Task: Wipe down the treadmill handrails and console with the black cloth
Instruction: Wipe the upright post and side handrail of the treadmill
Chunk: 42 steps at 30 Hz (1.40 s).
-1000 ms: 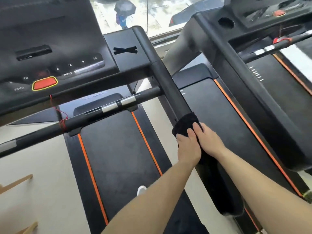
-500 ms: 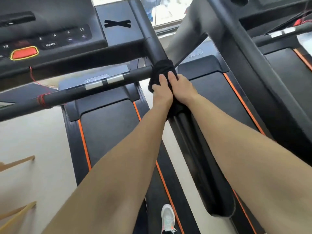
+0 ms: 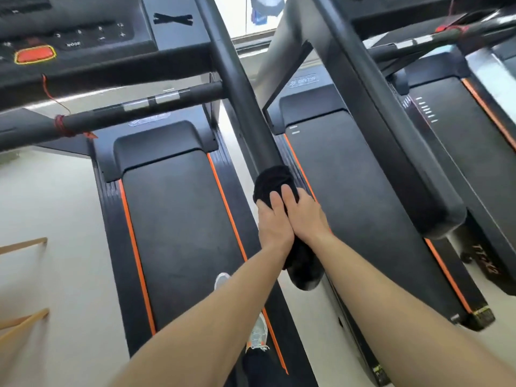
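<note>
Head view, looking down: a pale, smooth floor [image 3: 55,205] runs under two black treadmills set side by side, with a narrow strip of floor between them. At the top, daylight comes through a window [image 3: 251,18], and what lies beyond it is blurred. The near treadmill's belt [image 3: 178,213] is matte black, edged by orange stripes [image 3: 131,233] on both sides. A grey shoe [image 3: 258,335] stands on the belt's right part, partly covered by the left forearm.

The console [image 3: 83,29] fills the upper left, with small white-marked keys and a red button [image 3: 35,54] ringed in yellow. Below it a crossbar [image 3: 134,113] with silver pads spans the deck and meets the right handrail [image 3: 240,88]. A red cord [image 3: 62,125] is wound round the crossbar's left part. The handrail slants from the top centre down toward the person.

The black cloth [image 3: 272,181] is bunched over the handrail's lower stretch, near its rounded end. The left hand [image 3: 272,222] and right hand [image 3: 304,216] lie pressed side by side, both with fingers curled down over the cloth and clamping it to the rail.

The second treadmill [image 3: 363,177] lies to the right, and its thick side rail [image 3: 377,107] crosses over its own deck. Light wooden bars [image 3: 22,245] jut in at the left edge.
</note>
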Each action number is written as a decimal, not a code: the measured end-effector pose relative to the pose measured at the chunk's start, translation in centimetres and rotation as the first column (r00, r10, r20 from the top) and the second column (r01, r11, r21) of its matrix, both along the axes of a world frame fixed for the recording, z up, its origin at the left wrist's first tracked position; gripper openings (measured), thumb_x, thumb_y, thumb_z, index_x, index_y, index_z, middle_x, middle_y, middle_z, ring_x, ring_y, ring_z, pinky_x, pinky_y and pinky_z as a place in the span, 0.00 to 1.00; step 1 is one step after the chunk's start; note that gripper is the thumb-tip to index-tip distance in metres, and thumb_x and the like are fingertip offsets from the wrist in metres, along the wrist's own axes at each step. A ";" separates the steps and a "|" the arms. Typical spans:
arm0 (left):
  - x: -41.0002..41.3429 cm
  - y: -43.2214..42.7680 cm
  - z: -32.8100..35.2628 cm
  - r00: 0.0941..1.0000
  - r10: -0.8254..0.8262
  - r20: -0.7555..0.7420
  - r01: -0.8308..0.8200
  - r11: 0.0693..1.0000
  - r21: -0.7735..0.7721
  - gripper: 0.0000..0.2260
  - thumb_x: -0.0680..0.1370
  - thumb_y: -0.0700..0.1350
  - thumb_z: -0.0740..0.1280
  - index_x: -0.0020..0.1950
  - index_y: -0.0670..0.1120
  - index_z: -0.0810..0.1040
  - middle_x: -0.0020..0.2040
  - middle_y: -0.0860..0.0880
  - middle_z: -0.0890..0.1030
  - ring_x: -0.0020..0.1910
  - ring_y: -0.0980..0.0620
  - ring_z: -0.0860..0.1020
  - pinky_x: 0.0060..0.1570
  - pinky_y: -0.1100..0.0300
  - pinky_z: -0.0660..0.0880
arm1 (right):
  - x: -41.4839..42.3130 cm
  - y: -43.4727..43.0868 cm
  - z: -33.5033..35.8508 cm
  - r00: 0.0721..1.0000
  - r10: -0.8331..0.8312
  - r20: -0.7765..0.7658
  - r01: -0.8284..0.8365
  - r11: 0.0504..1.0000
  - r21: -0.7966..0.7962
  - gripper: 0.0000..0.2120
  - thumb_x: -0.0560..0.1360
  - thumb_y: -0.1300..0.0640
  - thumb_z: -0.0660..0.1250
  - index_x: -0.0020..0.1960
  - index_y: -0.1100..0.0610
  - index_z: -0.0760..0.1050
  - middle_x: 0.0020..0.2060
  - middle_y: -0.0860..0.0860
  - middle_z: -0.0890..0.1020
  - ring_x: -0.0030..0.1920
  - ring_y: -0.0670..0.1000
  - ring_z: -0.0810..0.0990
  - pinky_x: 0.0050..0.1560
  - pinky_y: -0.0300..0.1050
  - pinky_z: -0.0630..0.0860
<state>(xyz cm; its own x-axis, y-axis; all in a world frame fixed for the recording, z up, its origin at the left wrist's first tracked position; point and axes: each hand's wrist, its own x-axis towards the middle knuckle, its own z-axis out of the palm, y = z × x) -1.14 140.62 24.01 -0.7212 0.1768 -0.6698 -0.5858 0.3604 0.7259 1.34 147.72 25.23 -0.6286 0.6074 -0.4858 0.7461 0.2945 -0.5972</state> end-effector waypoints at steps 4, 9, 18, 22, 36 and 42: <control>-5.8 1.5 0.1 0.999 0.023 -0.022 -0.022 0.999 0.029 0.30 0.83 0.64 0.49 0.73 0.42 0.66 0.68 0.40 0.76 0.65 0.41 0.75 0.62 0.50 0.70 | -6.1 1.2 0.4 0.999 0.036 0.016 -0.036 0.998 0.044 0.28 0.82 0.35 0.51 0.62 0.57 0.75 0.61 0.62 0.80 0.63 0.64 0.77 0.57 0.54 0.70; -16.3 4.0 -1.0 0.995 0.033 -0.091 -0.028 0.998 0.061 0.32 0.82 0.65 0.50 0.74 0.42 0.66 0.68 0.42 0.76 0.65 0.42 0.75 0.61 0.52 0.71 | -16.4 4.1 0.4 0.993 0.095 -0.076 -0.093 0.995 0.033 0.29 0.83 0.38 0.51 0.67 0.59 0.75 0.61 0.56 0.80 0.61 0.58 0.77 0.53 0.46 0.67; -20.7 4.8 -0.8 0.988 0.081 -0.132 -0.061 0.986 0.155 0.33 0.83 0.62 0.53 0.81 0.42 0.56 0.77 0.42 0.65 0.74 0.43 0.66 0.71 0.52 0.63 | -20.8 5.5 0.2 0.982 0.120 -0.142 -0.126 0.992 -0.028 0.30 0.83 0.38 0.50 0.73 0.57 0.72 0.70 0.55 0.76 0.70 0.56 0.72 0.66 0.45 0.67; -14.0 3.4 -1.3 0.993 0.077 -0.089 -0.061 0.984 0.166 0.33 0.83 0.63 0.52 0.82 0.46 0.50 0.80 0.45 0.61 0.77 0.45 0.63 0.73 0.52 0.60 | -15.0 4.3 -0.2 0.983 0.116 -0.143 -0.118 0.993 -0.011 0.28 0.84 0.40 0.51 0.74 0.57 0.70 0.72 0.55 0.74 0.73 0.56 0.69 0.68 0.44 0.64; 12.0 -3.1 -2.5 0.968 0.049 -0.245 0.001 0.980 0.199 0.20 0.86 0.54 0.53 0.79 0.57 0.59 0.64 0.68 0.70 0.59 0.73 0.70 0.58 0.74 0.63 | 12.4 -3.2 -2.1 0.916 -0.091 -0.392 0.014 0.981 -0.195 0.17 0.87 0.51 0.51 0.71 0.51 0.70 0.55 0.40 0.77 0.53 0.37 0.74 0.56 0.38 0.69; 11.8 -5.0 -3.3 0.953 -0.142 -0.269 0.189 0.969 0.158 0.25 0.86 0.57 0.48 0.82 0.55 0.47 0.76 0.63 0.61 0.72 0.71 0.61 0.73 0.70 0.57 | 15.1 -6.8 -6.9 0.794 -0.158 -0.588 0.121 0.987 -0.102 0.23 0.81 0.52 0.58 0.75 0.52 0.62 0.70 0.52 0.73 0.69 0.53 0.73 0.67 0.59 0.72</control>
